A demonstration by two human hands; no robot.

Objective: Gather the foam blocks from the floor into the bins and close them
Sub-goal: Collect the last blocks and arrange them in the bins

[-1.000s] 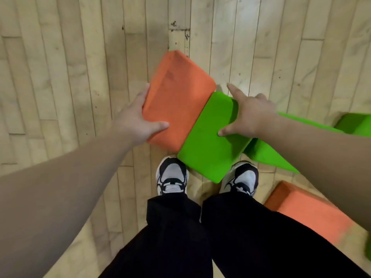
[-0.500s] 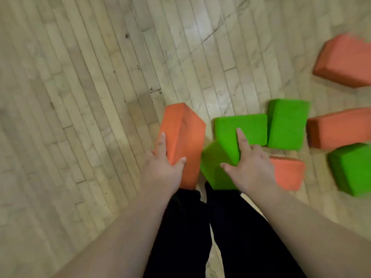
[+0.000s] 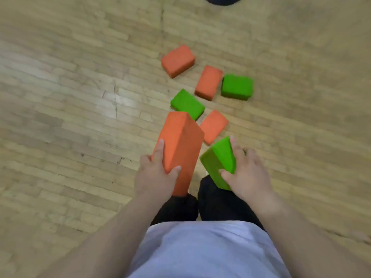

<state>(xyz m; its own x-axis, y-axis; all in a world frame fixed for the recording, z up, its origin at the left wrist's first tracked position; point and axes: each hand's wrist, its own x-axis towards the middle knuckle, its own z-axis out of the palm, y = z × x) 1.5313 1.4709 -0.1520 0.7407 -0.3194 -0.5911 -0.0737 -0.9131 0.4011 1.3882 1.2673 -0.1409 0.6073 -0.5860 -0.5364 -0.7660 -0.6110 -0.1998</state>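
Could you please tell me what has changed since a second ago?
The left hand lifted the orange block and the right hand lifted the green block, up from near the floor. Both grips stayed the same, and the other blocks still lie on the floor.

floor: pale wood strips (image 3: 80,137), worn, dark scuffs
light: soft glare patch (image 3: 112,99) left of centre
seam: dark line (image 3: 162,15) top centre
top edge: dark rounded shape (image 3: 220,0), cut off
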